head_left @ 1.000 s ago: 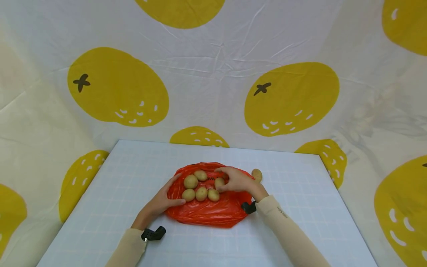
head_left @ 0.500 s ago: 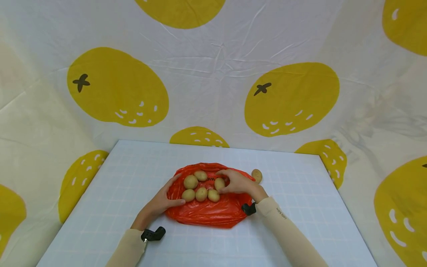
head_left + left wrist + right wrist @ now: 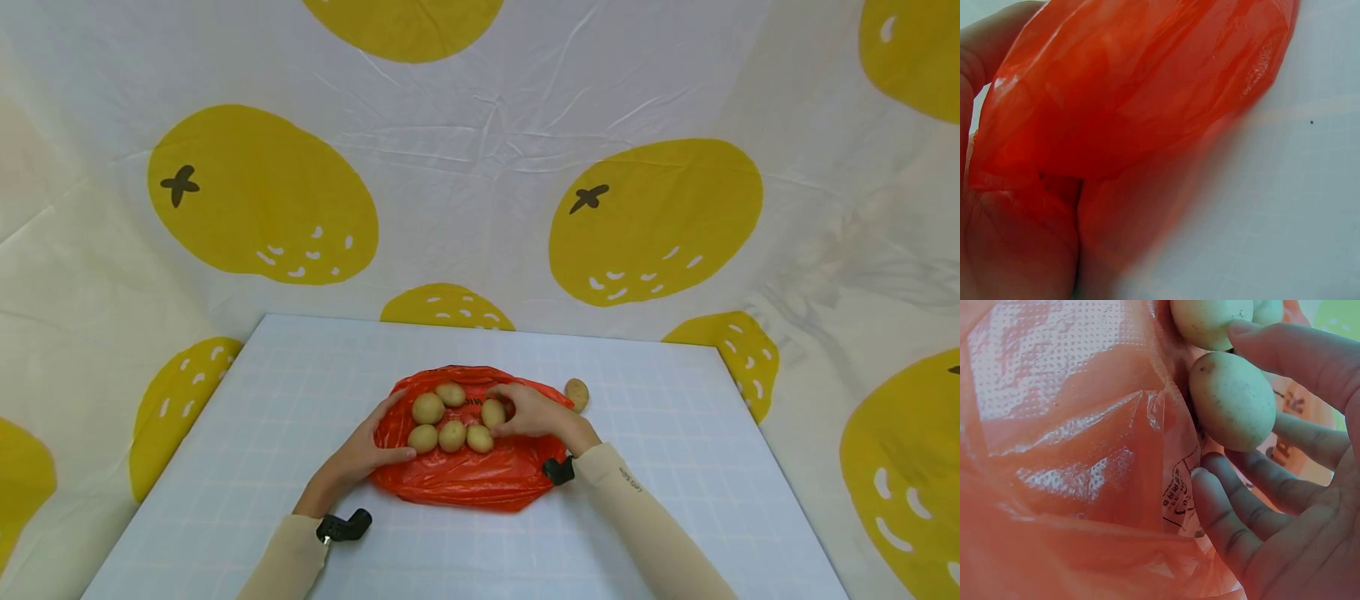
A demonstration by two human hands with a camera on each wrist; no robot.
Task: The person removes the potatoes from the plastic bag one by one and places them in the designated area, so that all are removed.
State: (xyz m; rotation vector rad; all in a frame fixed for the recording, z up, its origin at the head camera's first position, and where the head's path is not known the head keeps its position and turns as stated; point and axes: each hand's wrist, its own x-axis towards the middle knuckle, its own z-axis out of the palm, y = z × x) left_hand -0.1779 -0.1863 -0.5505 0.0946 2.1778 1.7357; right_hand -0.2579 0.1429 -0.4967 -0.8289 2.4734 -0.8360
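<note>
A red plastic bag (image 3: 487, 483) lies spread on the table, its mouth facing up. Several potatoes (image 3: 452, 437) sit in it in a loose ring. My left hand (image 3: 367, 450) grips the bag's left side, thumb in front and fingers at the back; in the left wrist view, red film covers much of that hand. My right hand (image 3: 532, 410) is around the rightmost potato (image 3: 492, 412) with fingers loosely spread. In the right wrist view, that potato (image 3: 1233, 402) lies between the thumb and fingers, and the thumb tip reaches a neighbouring potato (image 3: 1210, 322).
One potato (image 3: 577, 394) lies on the table just beyond the bag's right edge. The pale checked table (image 3: 315, 358) has a cloth backdrop (image 3: 465, 208) with yellow fruit prints behind and beside it.
My right thumb and fingers have shifted slightly off the rightmost potato, which shows more now. The left hand and the bag look unmoved.
</note>
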